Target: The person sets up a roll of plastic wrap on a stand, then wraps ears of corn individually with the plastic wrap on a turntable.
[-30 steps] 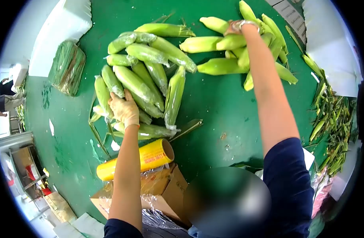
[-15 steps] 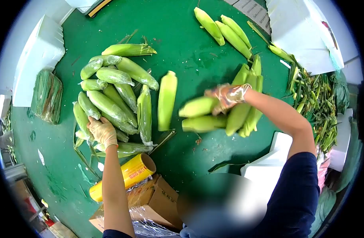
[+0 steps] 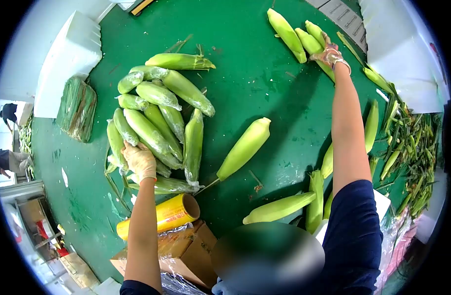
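My left hand (image 3: 139, 161), gloved, rests against the lower left of a pile of wrapped corn ears (image 3: 147, 130); its fingertips are bent over an ear and partly hidden. At the upper right my right hand (image 3: 328, 53), also gloved, lies with fingers spread over two green corn ears (image 3: 310, 42). Another ear (image 3: 287, 35) lies just left of them. A single unwrapped ear (image 3: 244, 148) sits mid-table. More ears (image 3: 279, 208) are at the lower right, partly hidden by my right arm.
A yellow film roll (image 3: 178, 212) lies by a cardboard box (image 3: 193, 250). Husk scraps (image 3: 415, 152) are heaped at the right. A green bundle (image 3: 77, 109) and white foam block (image 3: 75, 61) stand left. Two people (image 3: 11, 160) are at the far left.
My right hand has gone from the middle group of ears up to the far ones. Those middle ears now lie nearer my body, spread apart. My left hand stays at the wrapped pile.
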Motion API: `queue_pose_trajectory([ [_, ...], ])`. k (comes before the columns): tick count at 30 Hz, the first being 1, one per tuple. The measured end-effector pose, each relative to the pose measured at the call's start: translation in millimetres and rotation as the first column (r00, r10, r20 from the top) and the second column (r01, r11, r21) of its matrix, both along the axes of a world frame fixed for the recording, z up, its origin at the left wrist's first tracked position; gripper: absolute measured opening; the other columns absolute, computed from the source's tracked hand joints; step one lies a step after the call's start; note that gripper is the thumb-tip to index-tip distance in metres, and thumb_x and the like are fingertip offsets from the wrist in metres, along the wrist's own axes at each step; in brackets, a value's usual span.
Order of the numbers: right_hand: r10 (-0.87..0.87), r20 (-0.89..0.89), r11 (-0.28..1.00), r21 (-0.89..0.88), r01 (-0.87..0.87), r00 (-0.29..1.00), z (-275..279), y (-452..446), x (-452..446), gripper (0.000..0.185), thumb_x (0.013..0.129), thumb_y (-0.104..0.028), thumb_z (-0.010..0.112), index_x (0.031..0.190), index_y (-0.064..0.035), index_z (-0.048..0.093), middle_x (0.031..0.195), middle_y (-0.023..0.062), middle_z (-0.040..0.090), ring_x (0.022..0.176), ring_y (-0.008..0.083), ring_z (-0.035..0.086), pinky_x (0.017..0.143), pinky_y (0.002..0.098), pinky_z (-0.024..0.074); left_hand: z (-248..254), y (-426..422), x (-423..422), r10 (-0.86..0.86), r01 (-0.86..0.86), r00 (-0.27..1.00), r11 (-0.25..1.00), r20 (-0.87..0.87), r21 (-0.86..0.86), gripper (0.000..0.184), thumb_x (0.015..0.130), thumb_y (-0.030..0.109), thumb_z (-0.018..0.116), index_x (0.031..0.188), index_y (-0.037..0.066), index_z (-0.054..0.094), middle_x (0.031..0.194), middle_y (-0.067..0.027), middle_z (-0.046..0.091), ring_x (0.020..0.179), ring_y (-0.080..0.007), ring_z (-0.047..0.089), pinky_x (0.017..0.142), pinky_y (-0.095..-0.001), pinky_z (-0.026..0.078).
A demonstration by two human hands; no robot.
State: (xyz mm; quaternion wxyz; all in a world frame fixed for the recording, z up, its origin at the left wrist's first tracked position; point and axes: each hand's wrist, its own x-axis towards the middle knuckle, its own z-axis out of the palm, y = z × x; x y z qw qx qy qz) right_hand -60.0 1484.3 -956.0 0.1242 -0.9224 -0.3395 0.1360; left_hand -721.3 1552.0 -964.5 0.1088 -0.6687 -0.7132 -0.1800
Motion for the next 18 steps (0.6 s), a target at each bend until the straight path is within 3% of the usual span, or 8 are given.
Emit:
queue_pose_trajectory([
  [4,0.052,0.094,0.997,-0.066,-0.046,0.994,20,-6,-32,0.117,0.058,-0.034,0.087,0.151,-0.034,0.014,0.138,0.0226,0.044,0.126,0.0448,0.046,0.102,0.0518,0.0441,-5,4,-1,0.021,-0.021,0.999,1.0,-0.03,-0.002,0.052,0.089,0.025,0.056,0.13,-0.005,0.048,0.116,-0.0237,0.055,0.11,-0.0384,0.052,0.096,-0.0425,0.043],
  [8,0.508,0.122,0.858,0.017,-0.514,0.852,21,-45,-72,0.114,0.055,-0.03,0.083,0.151,-0.0274,0.02,0.125,0.0233,0.051,0.115,0.0433,0.052,0.096,0.052,0.0447,-14,6,-8,-0.02,0.022,0.999,0.998,-0.041,0.053,0.051,0.088,0.026,0.057,0.13,-0.002,0.048,0.112,-0.0219,0.054,0.104,-0.0389,0.053,0.09,-0.0437,0.044],
  [10,0.727,0.097,0.678,0.058,-0.733,0.68,39,-72,-107,0.112,0.051,-0.025,0.08,0.149,-0.0179,0.026,0.126,0.024,0.047,0.113,0.0424,0.051,0.092,0.0518,0.0445,-21,9,-14,-0.023,0.026,0.998,0.998,-0.058,0.054,0.052,0.088,0.027,0.057,0.13,-0.002,0.048,0.112,-0.0219,0.053,0.104,-0.039,0.053,0.09,-0.0437,0.044],
  [11,0.761,0.003,0.649,0.002,-0.761,0.649,47,-88,-130,0.112,0.049,-0.023,0.08,0.148,-0.0174,0.028,0.128,0.0232,0.046,0.111,0.0415,0.051,0.092,0.0512,0.0429,-23,11,-15,-0.007,0.012,0.997,0.998,-0.076,0.06,0.052,0.088,0.027,0.057,0.131,-0.002,0.048,0.112,-0.022,0.053,0.104,-0.0391,0.053,0.09,-0.0436,0.044],
  [12,0.806,-0.056,0.591,0.092,-0.801,0.589,45,-107,-148,0.113,0.049,-0.022,0.08,0.149,-0.0185,0.027,0.128,0.0228,0.045,0.112,0.0417,0.049,0.095,0.0511,0.0411,-23,11,-15,0.003,0.003,0.996,0.998,-0.092,0.065,0.052,0.088,0.027,0.058,0.13,-0.002,0.049,0.111,-0.0218,0.054,0.103,-0.0389,0.054,0.089,-0.0437,0.045],
  [14,0.826,-0.16,0.534,-0.084,-0.841,0.54,64,-136,-185,0.119,0.049,-0.024,0.082,0.151,-0.0196,0.021,0.14,0.023,0.035,0.124,0.0432,0.042,0.104,0.0553,0.0364,-34,13,-23,-0.021,0.041,0.989,0.99,-0.145,0.137,0.051,0.087,0.026,0.058,0.129,-0.003,0.049,0.11,-0.0216,0.055,0.103,-0.0387,0.055,0.089,-0.0438,0.045],
  [15,0.853,-0.182,0.458,-0.188,-0.869,0.489,73,-143,-194,0.11,0.055,-0.031,0.084,0.149,-0.0182,0.029,0.14,0.0202,0.039,0.128,0.04,0.041,0.106,0.0522,0.0359,-38,16,-25,-0.051,0.091,0.979,0.975,-0.195,0.204,0.051,0.087,0.026,0.059,0.128,-0.003,0.05,0.109,-0.0214,0.056,0.102,-0.0385,0.055,0.088,-0.0438,0.045],
  [18,0.781,-0.593,0.303,0.088,-0.949,0.195,109,-90,-177,0.084,0.075,-0.049,0.075,0.142,-0.0112,0.042,0.145,0.0181,0.043,0.134,0.0339,0.041,0.11,0.0445,0.0357,-32,14,-16,-0.016,0.052,0.983,0.979,-0.184,0.196,0.049,0.086,0.025,0.059,0.126,-0.003,0.051,0.107,-0.021,0.057,0.099,-0.0378,0.056,0.087,-0.0435,0.046],
])
